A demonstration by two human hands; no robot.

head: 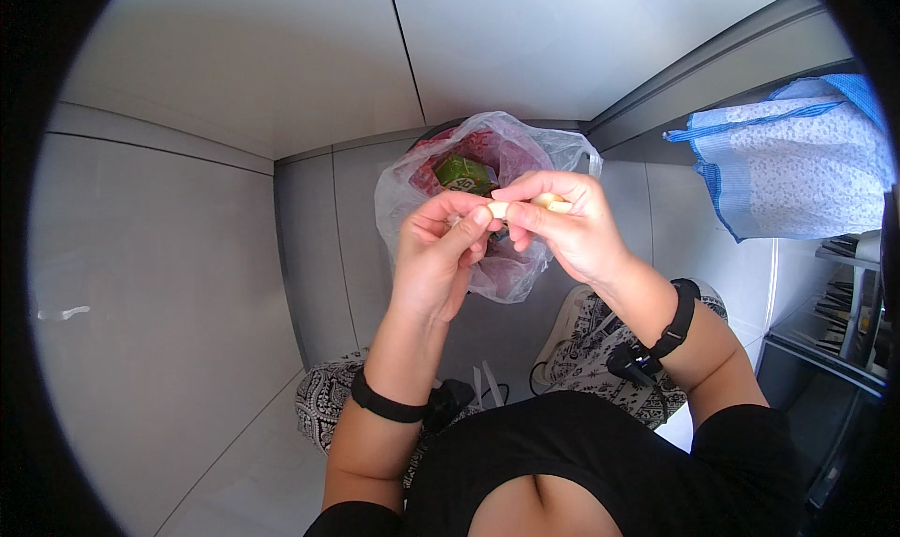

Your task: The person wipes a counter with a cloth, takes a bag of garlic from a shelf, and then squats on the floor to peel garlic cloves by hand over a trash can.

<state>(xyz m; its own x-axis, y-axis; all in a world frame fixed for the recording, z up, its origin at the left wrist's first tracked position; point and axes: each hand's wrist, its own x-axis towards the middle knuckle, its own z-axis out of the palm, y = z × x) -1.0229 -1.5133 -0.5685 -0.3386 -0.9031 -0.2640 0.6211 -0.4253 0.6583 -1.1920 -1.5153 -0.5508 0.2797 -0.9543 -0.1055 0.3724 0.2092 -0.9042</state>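
Observation:
Both my hands meet above a bin lined with a translucent plastic bag point(394, 192). Between their fingertips is a small pale piece, apparently a garlic clove point(498, 209). My left hand point(450, 238) pinches its left end with thumb and forefinger, and a bit of whitish skin shows by those fingers. My right hand point(562, 217) grips the other end. More pale cloves point(552, 201) rest in the curled fingers of my right hand. Inside the bag, a green printed carton point(464, 174) and reddish plastic are visible; my hands hide part of the contents.
Pale cabinet fronts point(492, 45) rise behind the bin, with a grey panel point(162, 256) at the left. A blue and white cloth point(794, 157) hangs at the right, above a rack point(851, 305) holding dark items. My knees and a shoe point(562, 326) are close below.

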